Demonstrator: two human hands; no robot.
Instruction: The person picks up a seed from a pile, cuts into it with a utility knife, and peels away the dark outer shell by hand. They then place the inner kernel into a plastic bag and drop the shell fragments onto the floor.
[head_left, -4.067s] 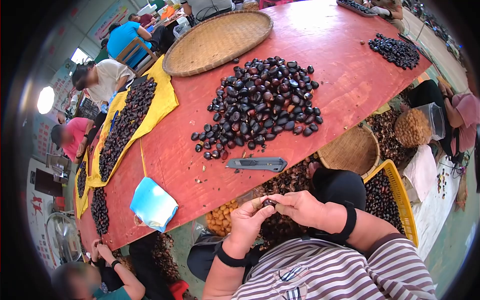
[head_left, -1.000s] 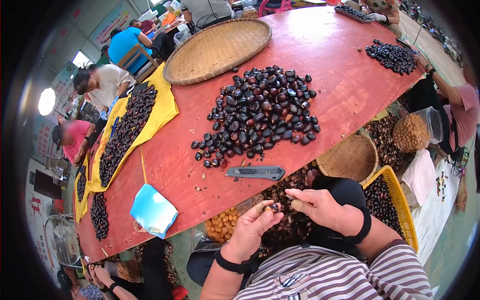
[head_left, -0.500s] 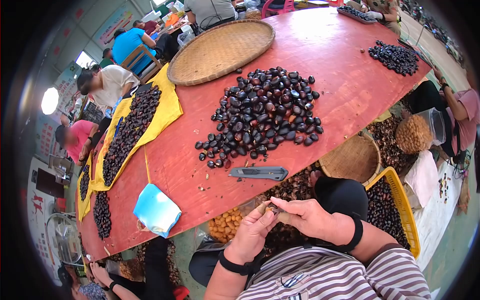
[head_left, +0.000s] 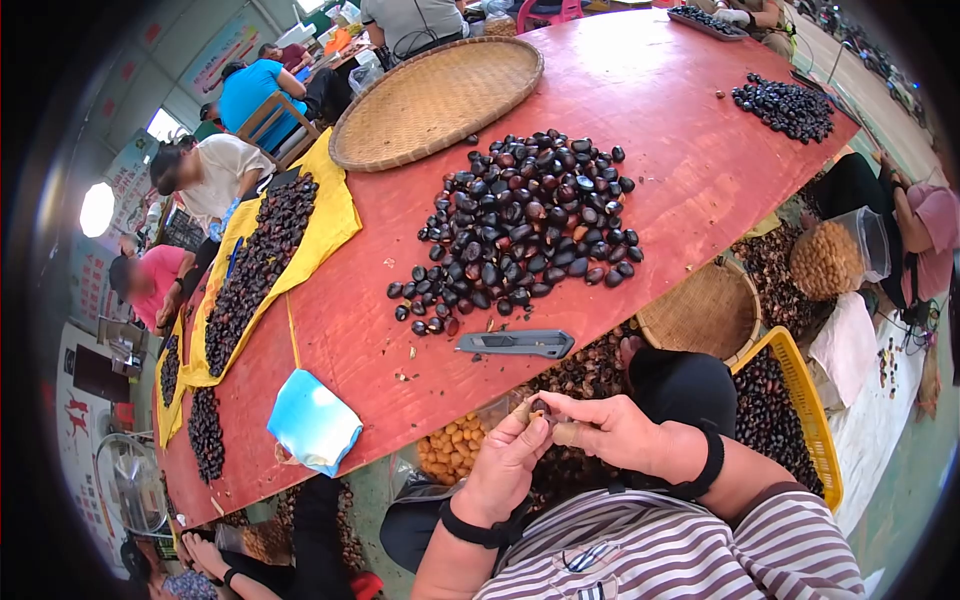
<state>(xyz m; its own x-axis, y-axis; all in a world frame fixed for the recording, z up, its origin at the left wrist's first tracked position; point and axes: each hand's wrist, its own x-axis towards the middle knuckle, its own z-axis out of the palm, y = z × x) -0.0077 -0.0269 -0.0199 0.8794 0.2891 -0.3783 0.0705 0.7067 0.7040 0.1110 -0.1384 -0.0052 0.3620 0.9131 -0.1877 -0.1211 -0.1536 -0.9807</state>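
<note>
Close together over my lap, my left hand (head_left: 500,468) and my right hand (head_left: 622,436) both pinch one dark, glossy nut (head_left: 541,407). A bit of lighter brown shows on it between the fingertips; the rest is covered by my fingers. Just beyond them, on the red table (head_left: 400,260), lies a grey utility knife (head_left: 515,343). A large heap of the same dark nuts (head_left: 530,215) sits past the knife. Below my left hand, a clear bag holds orange-yellow peeled kernels (head_left: 455,448).
A blue-and-white mask (head_left: 314,422) lies at the table edge. Farther off are a round woven tray (head_left: 440,100) and a yellow cloth (head_left: 338,215) with nuts. Beside my right leg stand a yellow crate (head_left: 805,410) and a woven basket (head_left: 700,310). Several people sit around.
My right fingers have curled in around the nut, and more of its dark shell shows. The view has shifted slightly; the table things stay in place.
</note>
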